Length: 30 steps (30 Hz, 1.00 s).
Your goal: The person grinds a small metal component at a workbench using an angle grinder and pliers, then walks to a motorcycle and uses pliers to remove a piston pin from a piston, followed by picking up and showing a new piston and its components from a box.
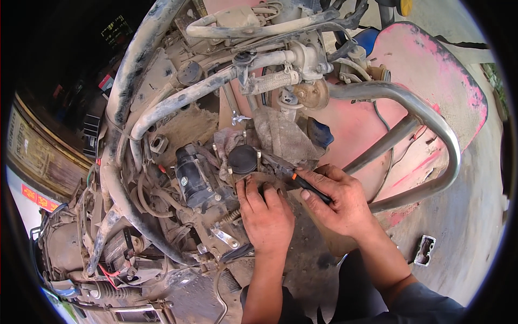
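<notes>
The right hand (337, 202) has its grip clenched on pliers (294, 175); the left hand (267, 216) rests released on the engine (216, 189), beside a rag (283, 137).

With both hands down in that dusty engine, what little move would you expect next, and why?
Probably a small squeeze or twist of the pliers. The right hand grips their dark handles, and the tips point at the part just below the round black cap. The left hand presses on the engine beside it, seemingly steadying the spot. What the tips grip is hidden.
</notes>
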### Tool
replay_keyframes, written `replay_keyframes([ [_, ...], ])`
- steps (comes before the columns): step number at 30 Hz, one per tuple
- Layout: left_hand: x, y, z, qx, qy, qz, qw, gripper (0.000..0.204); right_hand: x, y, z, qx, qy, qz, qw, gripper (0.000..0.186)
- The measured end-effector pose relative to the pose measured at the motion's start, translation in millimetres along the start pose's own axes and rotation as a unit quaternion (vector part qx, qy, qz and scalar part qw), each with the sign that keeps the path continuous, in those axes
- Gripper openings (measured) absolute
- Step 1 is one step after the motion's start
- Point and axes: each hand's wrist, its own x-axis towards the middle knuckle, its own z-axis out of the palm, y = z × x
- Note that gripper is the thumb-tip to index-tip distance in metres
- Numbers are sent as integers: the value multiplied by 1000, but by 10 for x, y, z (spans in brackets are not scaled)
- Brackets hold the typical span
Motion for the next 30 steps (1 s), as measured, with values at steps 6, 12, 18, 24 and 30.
replay_keyframes([
  [6, -1, 44, -18, 20, 2, 5, 1000, 23, -347, -24, 31, 115, 38, 56, 991, 40],
  [12, -20, 47, -35, 56, 2, 20, 998, 21, -708, -86, -12, 198, 14, 89, 976, 39],
  [18, -61, 43, -47, 34, -7, -24, 999, 43, -826, -78, 98, 215, 7, 98, 972, 40],
  [24, -70, 4, -44, 78, 6, -34, 996, 61, -816, -136, 102, 219, -4, 105, 970, 39],
  [30, -70, 20, -80, 42, 15, -50, 998, 56, -777, -216, 99, 188, -6, 122, 974, 39],
])
